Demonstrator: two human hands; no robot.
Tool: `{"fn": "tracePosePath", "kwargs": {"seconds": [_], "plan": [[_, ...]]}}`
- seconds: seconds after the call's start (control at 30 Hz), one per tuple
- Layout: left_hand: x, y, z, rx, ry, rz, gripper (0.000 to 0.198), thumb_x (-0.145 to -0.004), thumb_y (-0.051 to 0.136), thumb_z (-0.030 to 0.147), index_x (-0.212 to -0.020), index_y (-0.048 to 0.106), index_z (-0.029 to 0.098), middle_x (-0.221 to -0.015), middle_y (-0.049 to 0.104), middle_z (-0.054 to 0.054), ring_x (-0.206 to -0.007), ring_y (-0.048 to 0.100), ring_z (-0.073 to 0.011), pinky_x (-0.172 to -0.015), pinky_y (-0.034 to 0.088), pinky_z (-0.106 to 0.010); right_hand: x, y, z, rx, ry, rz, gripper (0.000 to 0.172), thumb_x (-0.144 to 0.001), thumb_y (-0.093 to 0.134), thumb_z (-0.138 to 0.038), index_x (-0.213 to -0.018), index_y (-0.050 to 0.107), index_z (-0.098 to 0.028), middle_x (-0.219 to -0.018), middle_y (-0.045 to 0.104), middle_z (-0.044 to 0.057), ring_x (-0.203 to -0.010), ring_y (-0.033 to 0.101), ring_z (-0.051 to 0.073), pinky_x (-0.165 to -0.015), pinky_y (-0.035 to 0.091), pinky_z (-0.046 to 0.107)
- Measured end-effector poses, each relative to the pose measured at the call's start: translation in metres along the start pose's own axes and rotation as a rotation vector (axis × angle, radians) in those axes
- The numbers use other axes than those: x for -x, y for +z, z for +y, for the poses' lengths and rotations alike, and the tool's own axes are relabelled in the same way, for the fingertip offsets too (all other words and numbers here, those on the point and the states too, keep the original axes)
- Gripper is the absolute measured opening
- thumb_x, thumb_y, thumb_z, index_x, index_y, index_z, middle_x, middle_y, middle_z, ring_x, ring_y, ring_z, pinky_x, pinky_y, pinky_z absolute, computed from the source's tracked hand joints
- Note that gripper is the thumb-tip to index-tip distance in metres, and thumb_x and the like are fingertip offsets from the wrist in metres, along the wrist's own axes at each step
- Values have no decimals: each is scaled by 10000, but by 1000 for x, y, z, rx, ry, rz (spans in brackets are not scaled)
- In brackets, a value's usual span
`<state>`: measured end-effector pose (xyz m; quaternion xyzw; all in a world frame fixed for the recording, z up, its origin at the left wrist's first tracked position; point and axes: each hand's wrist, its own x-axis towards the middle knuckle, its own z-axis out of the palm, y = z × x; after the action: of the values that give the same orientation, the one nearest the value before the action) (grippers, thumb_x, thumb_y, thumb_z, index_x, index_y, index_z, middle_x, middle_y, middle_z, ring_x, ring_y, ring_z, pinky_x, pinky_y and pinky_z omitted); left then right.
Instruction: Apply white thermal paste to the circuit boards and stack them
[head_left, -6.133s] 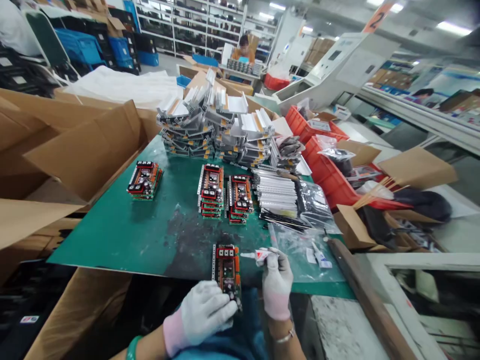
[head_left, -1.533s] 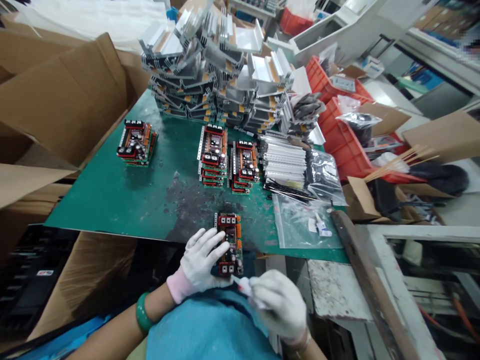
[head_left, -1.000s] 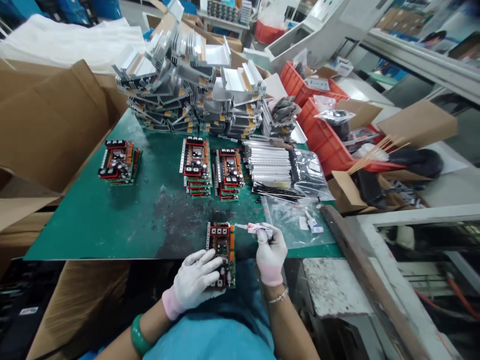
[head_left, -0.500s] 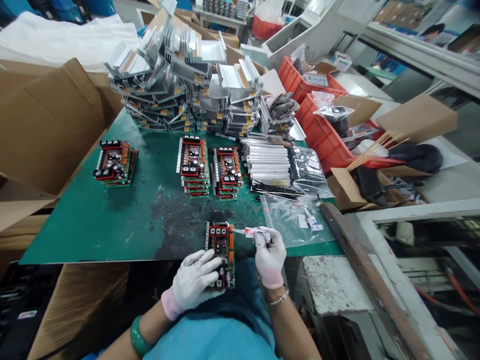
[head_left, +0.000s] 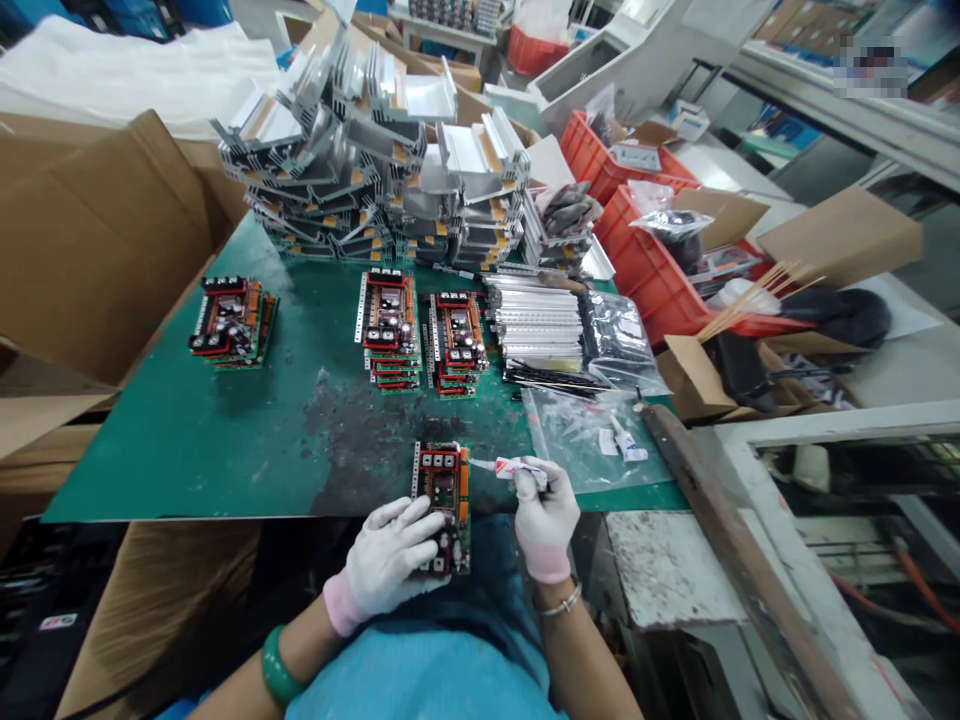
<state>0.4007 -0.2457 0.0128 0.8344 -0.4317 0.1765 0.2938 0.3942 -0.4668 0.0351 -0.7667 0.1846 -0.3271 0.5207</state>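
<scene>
A circuit board (head_left: 444, 484) with red-framed parts and orange connectors lies at the front edge of the green table, its near end jutting past the edge. My left hand (head_left: 390, 555), in a white glove, grips its lower left side, fingers across the top and thumb low at the near end. In my gloved right hand (head_left: 546, 510) is a small white and red glue tube (head_left: 517, 469), pinched between thumb and fingers. Its thin nozzle points left at the board's upper right corner, where a white blob shows; whether the tip touches is too small to tell.
Stacked circuit boards (head_left: 389, 325) stand farther back, with another stack (head_left: 232, 320) at left. Behind them rise piled metal heat sinks (head_left: 375, 150). Metal strips (head_left: 534, 320) and a plastic bag (head_left: 570, 440) with another tube lie at right, beside red crates (head_left: 645, 250).
My right hand has shifted slightly right with the glue tube, drawing its nozzle a little away from the board's corner. My left hand stays on the board.
</scene>
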Motion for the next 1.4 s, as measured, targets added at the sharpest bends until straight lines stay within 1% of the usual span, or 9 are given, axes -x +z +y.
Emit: {"fn": "tracePosePath", "kwargs": {"seconds": [0.13, 0.3, 0.53, 0.7, 0.83, 1.03, 1.1, 1.2, 1.4], "plan": [[0, 0, 0, -4, -5, -12, 252, -850, 679, 514, -785, 676, 270, -1032, 758, 19, -1116, 655, -192, -1033, 440, -339, 2, -4, 1, 25, -11, -54, 174, -848, 643, -357, -863, 675, -186, -753, 724, 21, -634, 676, 161, -583, 536, 269], [1, 1, 0, -21, -7, -45, 261, -838, 687, 524, -778, 681, 271, -1051, 754, 13, -1128, 650, -205, -1029, 436, -346, 7, -11, -2, 65, -109, -81, 121, -868, 626, -308, -861, 673, -197, -740, 707, 7, -630, 679, 155, -581, 542, 259], [-3, -2, 1, -1, -1, -12, 313, -920, 579, 522, -771, 664, 260, -1027, 759, 16, -1114, 656, -196, -1010, 442, -343, 15, -20, -12, 102, -208, -126, 72, -891, 623, -263, -860, 660, -211, -737, 693, 1, -623, 678, 148, -578, 536, 243], [-6, -2, 2, -11, 4, -2, 329, -922, 574, 525, -750, 658, 257, -1017, 763, 21, -1105, 660, -192, -1007, 433, -338, 18, -24, -14, 100, -248, -125, 53, -897, 626, -239, -865, 659, -213, -737, 689, -3, -628, 680, 143, -583, 536, 236], [-9, -4, 3, 8, -3, 10, 369, -961, 507, 523, -753, 652, 256, -1008, 763, 31, -1105, 659, -175, -1008, 418, -323, 18, -26, -16, 87, -264, -152, 42, -899, 627, -233, -875, 660, -223, -760, 701, -1, -639, 688, 142, -586, 538, 233], [-12, -6, 3, 14, -9, -6, 390, -967, 489, 524, -744, 654, 251, -1003, 765, 21, -1105, 660, -182, -993, 430, -330, 21, -27, -17, 93, -369, -183, 42, -906, 634, -210, -905, 659, -243, -812, 737, 11, -708, 721, 155, -633, 569, 248], [-12, -6, 3, 17, -9, -1, 395, -969, 486, 523, -739, 655, 250, -999, 765, 20, -1100, 663, -183, -988, 433, -332, 22, -27, -16, 108, -373, -167, 36, -908, 633, -217, -909, 660, -241, -814, 740, 13, -703, 720, 156, -626, 568, 249], [-11, -5, 4, 17, -7, -2, 395, -972, 483, 519, -743, 655, 247, -1006, 764, 21, -1100, 664, -184, -985, 433, -330, 23, -29, -15, 131, -333, -146, 45, -916, 621, -239, -896, 661, -231, -785, 728, 11, -664, 708, 149, -597, 560, 242], [-8, -4, 3, 25, -9, -23, 332, -932, 562, 515, -760, 663, 250, -1028, 761, 16, -1114, 659, -198, -1000, 429, -341, 26, -34, -16, 164, -292, -174, 75, -923, 602, -249, -878, 656, -220, -747, 705, 7, -636, 693, 140, -587, 549, 229]]}}
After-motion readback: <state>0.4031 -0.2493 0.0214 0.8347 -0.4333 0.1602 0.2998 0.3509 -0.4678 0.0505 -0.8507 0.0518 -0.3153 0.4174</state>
